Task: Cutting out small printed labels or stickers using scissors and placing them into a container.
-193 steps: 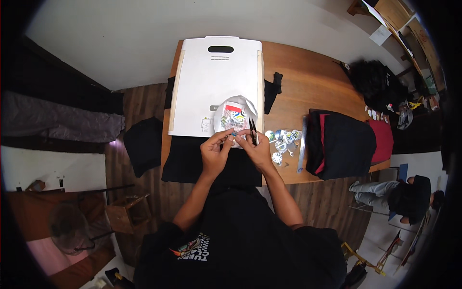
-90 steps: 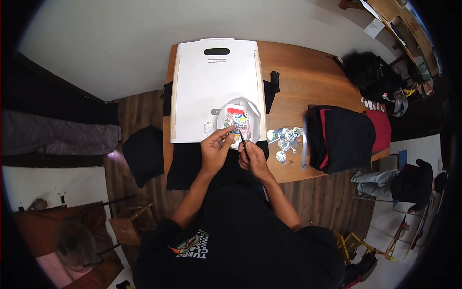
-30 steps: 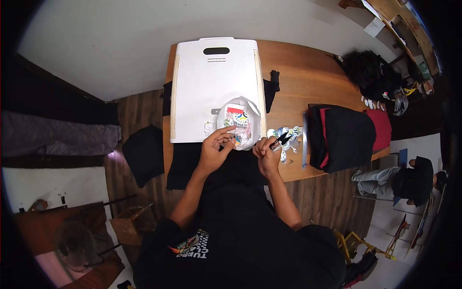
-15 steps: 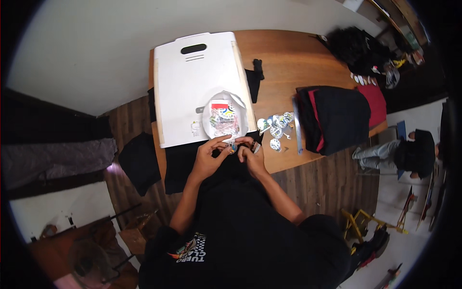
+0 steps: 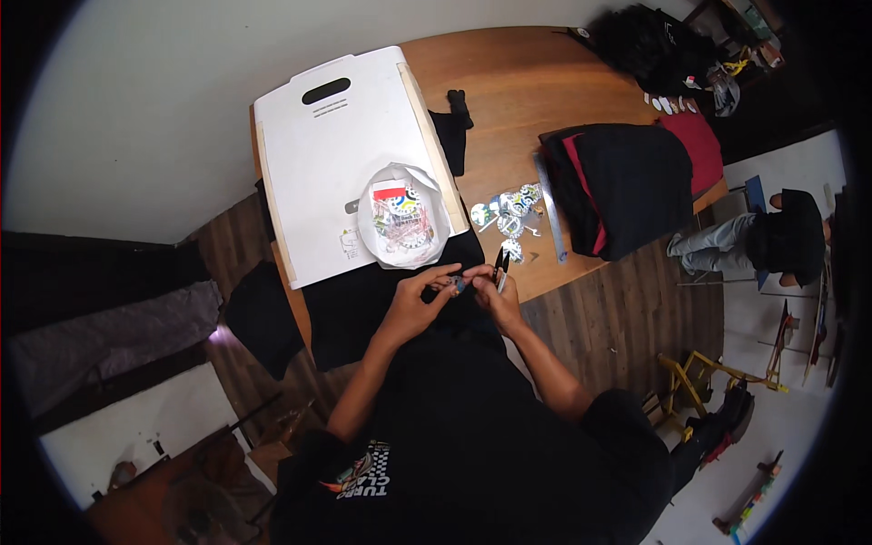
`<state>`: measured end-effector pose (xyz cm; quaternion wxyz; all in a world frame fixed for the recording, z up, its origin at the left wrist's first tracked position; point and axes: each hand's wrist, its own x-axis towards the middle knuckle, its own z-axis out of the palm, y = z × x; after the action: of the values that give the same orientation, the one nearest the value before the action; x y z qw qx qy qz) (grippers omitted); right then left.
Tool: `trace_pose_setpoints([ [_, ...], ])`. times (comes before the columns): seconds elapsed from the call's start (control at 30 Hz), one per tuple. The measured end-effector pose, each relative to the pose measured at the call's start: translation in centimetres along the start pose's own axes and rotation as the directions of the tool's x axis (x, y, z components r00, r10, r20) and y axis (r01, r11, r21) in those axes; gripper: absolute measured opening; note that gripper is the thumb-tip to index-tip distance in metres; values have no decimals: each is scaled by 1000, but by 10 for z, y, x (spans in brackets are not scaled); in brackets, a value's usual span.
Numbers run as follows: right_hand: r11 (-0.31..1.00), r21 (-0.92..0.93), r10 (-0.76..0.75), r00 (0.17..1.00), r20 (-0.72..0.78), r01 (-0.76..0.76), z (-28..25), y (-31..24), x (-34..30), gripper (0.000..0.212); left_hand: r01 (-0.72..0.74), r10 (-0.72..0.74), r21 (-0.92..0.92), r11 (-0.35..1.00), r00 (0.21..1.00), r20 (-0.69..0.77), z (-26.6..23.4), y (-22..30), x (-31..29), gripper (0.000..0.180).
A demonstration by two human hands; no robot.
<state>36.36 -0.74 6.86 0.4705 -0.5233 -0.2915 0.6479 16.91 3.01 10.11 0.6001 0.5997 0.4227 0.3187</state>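
Note:
Just off the near edge of the white board [image 5: 313, 173], both of my hands meet over black cloth. In my left hand [image 5: 416, 302], the fingertips pinch a small multicoloured piece [image 5: 458, 284], too small to name. My right hand [image 5: 500, 295] has its fingertips at that same piece. A dark slim tool with a pointed tip [image 5: 502, 259] sticks up from the right fist; its kind is unclear. Beyond my hands a round white container [image 5: 439, 195] rests on the board, holding printed cards and thin reddish strands. Several printed round tags [image 5: 510, 224] lie to its right.
A metal ruler-like strip [image 5: 551, 209] lies beside folded black and red garments [image 5: 631, 186] at the table's right. Black cloth [image 5: 336, 318] hangs at the near edge. Another person [image 5: 781, 236] stands far right, near a yellow frame [image 5: 695, 381].
My hands have drawn back from the container toward my body and slightly right. The small piece came along, and the dark tool's tip now shows upright. The view has shifted a little.

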Motion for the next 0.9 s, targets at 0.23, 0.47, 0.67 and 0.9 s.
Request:
trace_pose_setpoints([
  [0.23, 919, -391, -38, 999, 32, 47, -33, 29, -1, 12, -13, 7, -47, 999, 993, -121, 22, -25, -4, 38],
  [0.47, 941, -335, -180, 920, -349, 57, -64, 24, 51, 15, -107, 121, 194, 975, 991, -61, 1, -2, -9, 48],
  [0.67, 946, -307, -225, 889, -398, 102, -87, 63, 119, 19, -94, 428, 796, 598, 878, -217, -34, -12, -5, 44],
  [0.9, 917, -386, -136, 833, -536, -99, -89, 64, 147, 33, -112, 418, 805, 582, 891, -179, -49, -23, -8, 30],
])
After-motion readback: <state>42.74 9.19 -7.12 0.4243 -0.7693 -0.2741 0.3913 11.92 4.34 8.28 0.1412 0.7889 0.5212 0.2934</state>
